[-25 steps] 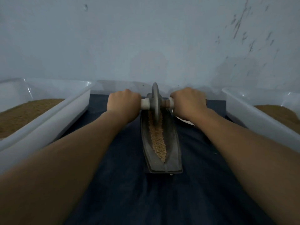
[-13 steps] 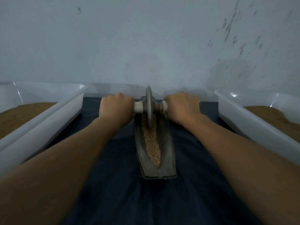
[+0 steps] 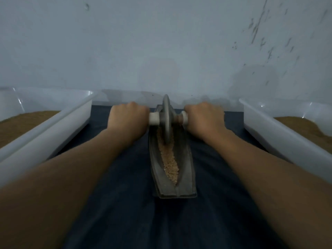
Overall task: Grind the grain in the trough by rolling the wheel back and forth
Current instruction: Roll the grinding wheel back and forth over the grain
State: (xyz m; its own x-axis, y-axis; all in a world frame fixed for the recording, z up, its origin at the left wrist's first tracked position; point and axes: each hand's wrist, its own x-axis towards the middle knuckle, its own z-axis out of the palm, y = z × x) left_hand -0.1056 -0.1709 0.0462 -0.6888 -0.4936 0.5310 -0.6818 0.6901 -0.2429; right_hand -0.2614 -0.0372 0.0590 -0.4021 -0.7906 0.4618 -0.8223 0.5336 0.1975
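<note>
Wheel (image 3: 167, 121) at trough's (image 3: 186, 169) far end, over grain (image 3: 169, 161). My left hand (image 3: 128, 119) and right hand (image 3: 204, 117) clench the axle handles (image 3: 154, 118). Looks heavy, rigid metal; grip both ends evenly.

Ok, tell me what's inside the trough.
Tan grain lies along the trough groove, with the wheel standing in it at the far end. Whatever is under the wheel is covered.

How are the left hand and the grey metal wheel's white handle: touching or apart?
Touching. The head view shows the left hand curled round the white handle of the grey metal wheel, no gap between.
</note>
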